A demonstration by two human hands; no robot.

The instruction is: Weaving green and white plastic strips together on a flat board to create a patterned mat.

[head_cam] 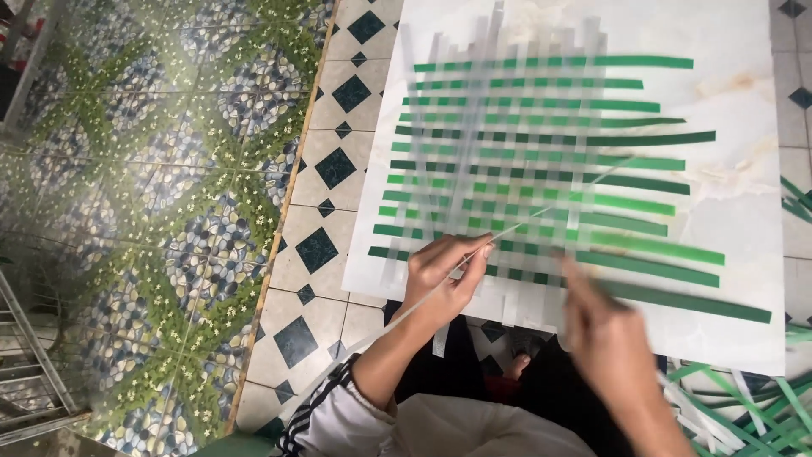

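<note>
We pinch a thin white strip (pixel 474 254) in our left hand (pixel 440 275) at the woven mat's (pixel 524 161) near edge, its length slanting up-right across the mat, while our blurred right hand (pixel 605 338), grip unreadable, hovers beside it.

Green and seemingly white strips checker the woven mat (pixel 516 169).

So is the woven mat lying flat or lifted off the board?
Flat: the woven mat lies spread on the white board, green strips running across. The left hand pinches a thin strip.

white sleeve (pixel 338 423) with black stripes, dark trousers (pixel 558 398).
</note>
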